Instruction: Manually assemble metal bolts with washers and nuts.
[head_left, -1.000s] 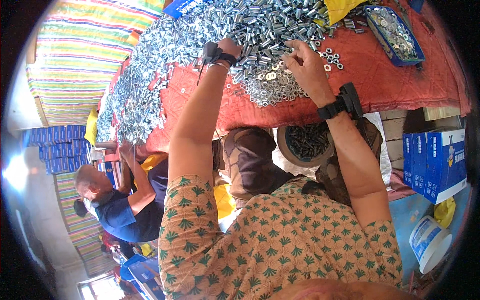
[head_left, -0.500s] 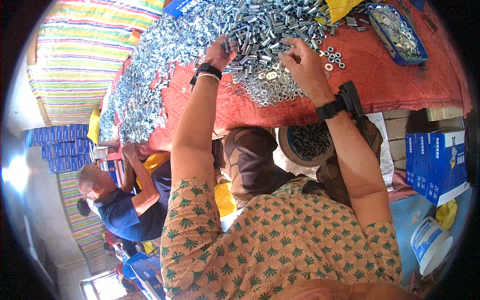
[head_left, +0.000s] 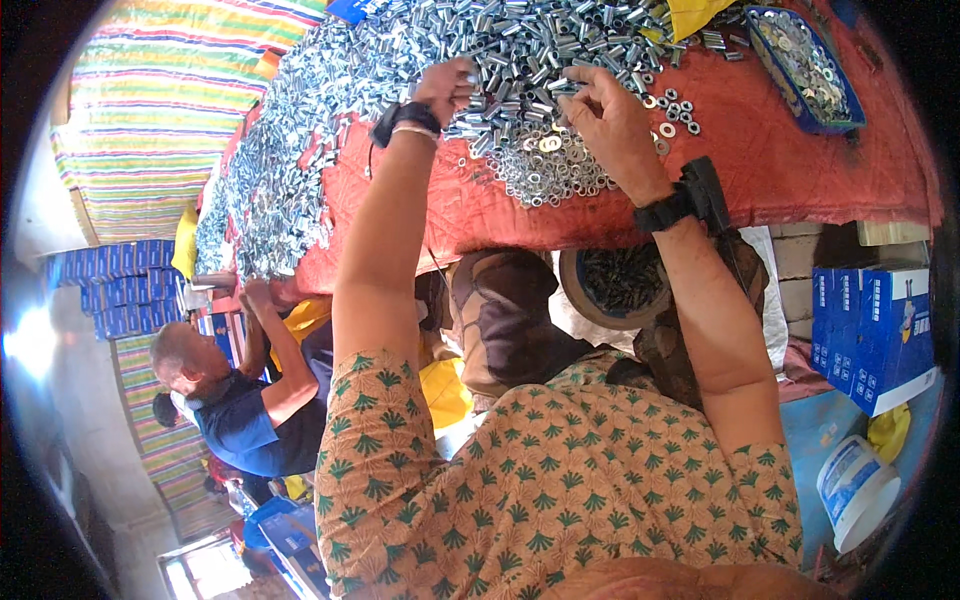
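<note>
My left hand (head_left: 445, 88) is over the big pile of shiny metal sleeves (head_left: 400, 50), its fingers curled. Whatever those fingers hold, if anything, is too small to make out. To the right, my right hand (head_left: 612, 125) hovers at the pile's near edge, its index finger and thumb apart with a gap between them. No held thing shows there. Just below and between the hands lies a heap of flat washers (head_left: 545, 172). Several nuts (head_left: 675, 105) lie loose on the red cloth (head_left: 780, 170) right of my right hand.
A blue tray (head_left: 858, 118) of washers stands at the far right. Below the table edge is a round tub (head_left: 570, 290) of dark metal parts. Blue boxes (head_left: 870, 335) and a white bucket (head_left: 858, 490) are at right. A co-worker (head_left: 240, 400) sits at left by the pile.
My left hand has lifted slightly away and turned, and the metal sleeve seen at its fingers no longer shows clearly. My right hand has shifted only a little, thumb and index finger still apart.
</note>
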